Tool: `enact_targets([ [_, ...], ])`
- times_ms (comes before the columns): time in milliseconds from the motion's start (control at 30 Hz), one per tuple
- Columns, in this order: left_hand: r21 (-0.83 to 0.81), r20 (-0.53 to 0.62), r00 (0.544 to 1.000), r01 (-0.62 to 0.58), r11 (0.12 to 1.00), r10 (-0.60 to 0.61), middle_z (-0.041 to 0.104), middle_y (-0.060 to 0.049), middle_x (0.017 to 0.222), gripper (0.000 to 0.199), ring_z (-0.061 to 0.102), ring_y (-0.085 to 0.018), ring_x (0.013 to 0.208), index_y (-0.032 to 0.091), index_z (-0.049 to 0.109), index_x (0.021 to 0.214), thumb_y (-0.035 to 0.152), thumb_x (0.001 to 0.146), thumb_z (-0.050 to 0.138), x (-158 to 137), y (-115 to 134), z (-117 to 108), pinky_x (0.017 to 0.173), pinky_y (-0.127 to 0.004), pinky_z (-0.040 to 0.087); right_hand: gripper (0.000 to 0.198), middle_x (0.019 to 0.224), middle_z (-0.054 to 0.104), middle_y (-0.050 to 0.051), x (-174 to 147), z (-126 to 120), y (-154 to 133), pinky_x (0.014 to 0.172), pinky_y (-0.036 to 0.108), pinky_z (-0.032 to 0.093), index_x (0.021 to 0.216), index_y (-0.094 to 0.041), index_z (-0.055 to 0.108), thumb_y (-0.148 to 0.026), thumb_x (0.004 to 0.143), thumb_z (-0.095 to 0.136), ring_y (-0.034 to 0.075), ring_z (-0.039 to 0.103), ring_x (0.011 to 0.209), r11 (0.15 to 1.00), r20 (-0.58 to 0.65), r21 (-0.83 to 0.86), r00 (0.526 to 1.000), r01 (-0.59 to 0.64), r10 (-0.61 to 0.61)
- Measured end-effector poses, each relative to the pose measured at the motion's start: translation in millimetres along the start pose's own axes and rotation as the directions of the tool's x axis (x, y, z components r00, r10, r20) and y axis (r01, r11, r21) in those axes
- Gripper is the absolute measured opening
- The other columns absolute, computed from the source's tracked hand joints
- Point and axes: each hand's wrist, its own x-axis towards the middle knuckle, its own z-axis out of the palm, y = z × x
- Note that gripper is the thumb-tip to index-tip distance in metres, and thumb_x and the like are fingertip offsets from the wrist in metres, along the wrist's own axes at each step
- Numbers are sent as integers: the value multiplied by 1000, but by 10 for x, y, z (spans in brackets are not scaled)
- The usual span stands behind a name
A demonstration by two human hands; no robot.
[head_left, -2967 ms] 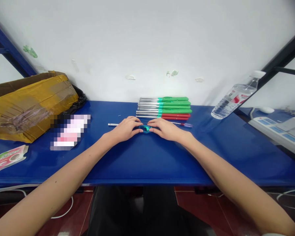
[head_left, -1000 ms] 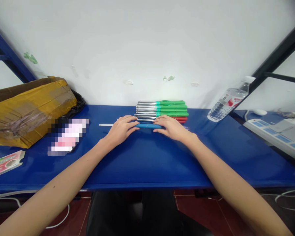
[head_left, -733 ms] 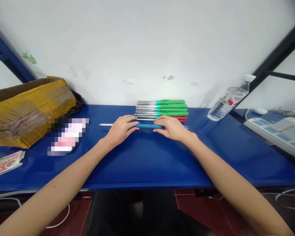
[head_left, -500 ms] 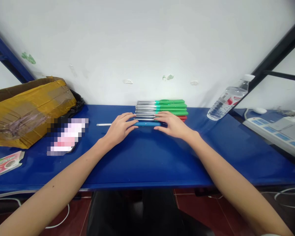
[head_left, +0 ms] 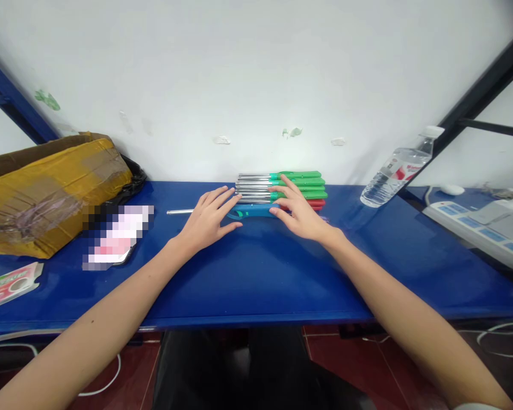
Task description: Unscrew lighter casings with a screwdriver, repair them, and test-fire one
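Observation:
Closest to me, a blue long-nosed lighter [head_left: 256, 210] lies crosswise on the blue table, its thin metal tube [head_left: 180, 212] pointing left. My left hand [head_left: 209, 219] is open, palm down with fingers spread, over the left part of this lighter. At the right end of the blue handle is my right hand [head_left: 297, 212], fingers apart, thumb and a fingertip against the handle and other fingers over the row behind. That row holds several green lighters [head_left: 303, 183] and a red lighter [head_left: 317, 204], side by side with metal tubes leftward. My right hand partly hides them.
On the left are a taped cardboard box [head_left: 55, 199], a blurred-out phone [head_left: 117, 239] and a torn paper card [head_left: 11, 286]. A water bottle [head_left: 395, 173] leans at the right, before a white power strip [head_left: 479, 233]. The white wall [head_left: 256, 85] stands behind the row.
The blue lighter has turned about its length, so its trigger side now shows, and moved slightly back toward the row. My left fingers have spread; my right fingers have lifted and fanned out.

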Motion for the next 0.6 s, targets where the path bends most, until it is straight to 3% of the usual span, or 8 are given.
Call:
enact_targets([
  [200,-27,-31,999,-46,999,45,53,-16,142,46,40,-36,138,21,54,135,35,92,63,2,2,2,107,-59,36,39,129,61,10,-3,55,30,120,58,25,82,-19,66,-40,101,38,31,23,149,998,33,24,998,-59,58],
  [300,-57,-12,999,-38,998,37,53,-16,140,42,40,-35,137,19,55,131,36,93,62,-4,5,29,107,-56,37,37,132,59,10,-15,62,23,120,57,26,96,-19,66,-41,101,36,30,25,148,998,15,-32,999,-47,48],
  [367,-69,13,999,-38,997,39,55,-17,138,43,42,-34,136,17,54,131,38,94,60,-6,13,31,108,-55,36,36,140,53,12,-23,49,0,118,57,28,116,-19,62,-46,98,44,31,26,147,996,0,-84,1000,-10,10],
  [433,-89,52,997,-47,995,52,58,-17,134,44,45,-33,133,15,53,131,40,95,57,-3,27,14,108,-53,36,49,148,46,14,-29,29,-21,117,58,30,131,-20,54,-50,92,54,32,28,146,989,1,-137,999,46,-46],
  [500,-116,91,993,-60,991,71,59,-16,131,45,47,-31,131,15,52,131,43,96,55,1,45,-14,107,-50,38,53,149,46,13,-31,9,-29,116,56,32,135,-22,53,-49,90,58,32,31,145,978,7,-182,994,106,-107],
  [600,-153,123,988,-70,986,90,60,-16,129,45,48,-31,129,14,53,130,45,97,53,5,74,-53,107,-48,40,40,144,53,10,-30,-15,-20,115,56,34,132,-26,59,-38,94,56,31,38,141,962,13,-213,985,171,-173],
])
